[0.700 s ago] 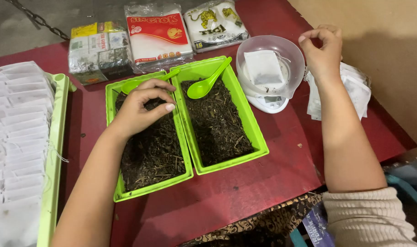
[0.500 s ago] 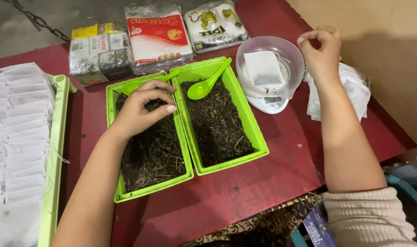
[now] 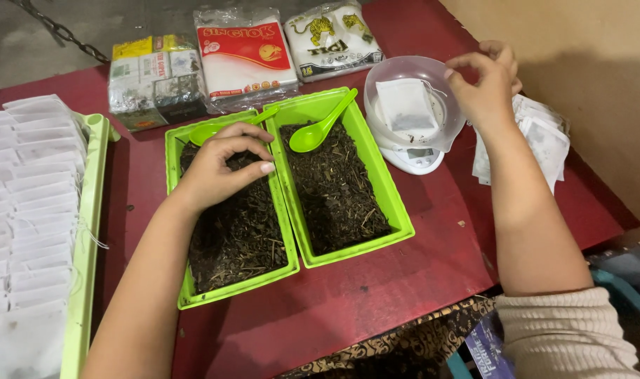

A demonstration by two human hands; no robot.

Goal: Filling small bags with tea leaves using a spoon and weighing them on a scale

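Observation:
My left hand [image 3: 218, 172] hovers over the left green tray [image 3: 171, 140] of dark loose tea, fingers curled in a claw with thumb and fingertips apart. A green spoon [image 3: 207, 131] lies at that tray's far end. The right green tray [image 3: 397, 210] also holds tea, and a second green spoon [image 3: 313, 133] rests in it. My right hand [image 3: 485, 88] is at the right rim of a clear bowl [image 3: 404, 67] on a small white scale [image 3: 412, 156], thumb and forefinger pinched together. A white tea bag [image 3: 406, 104] lies in the bowl.
A pile of flat white bags [image 3: 544, 137] lies right of the scale. At the far left, a pale green tray [image 3: 88, 231] holds rows of white bags [image 3: 32, 196]. Three tea packets [image 3: 246, 56] line the back of the dark red table [image 3: 404, 281].
My right hand has shifted left, from beside the bowl to its right rim. My left hand has stayed over the left tray.

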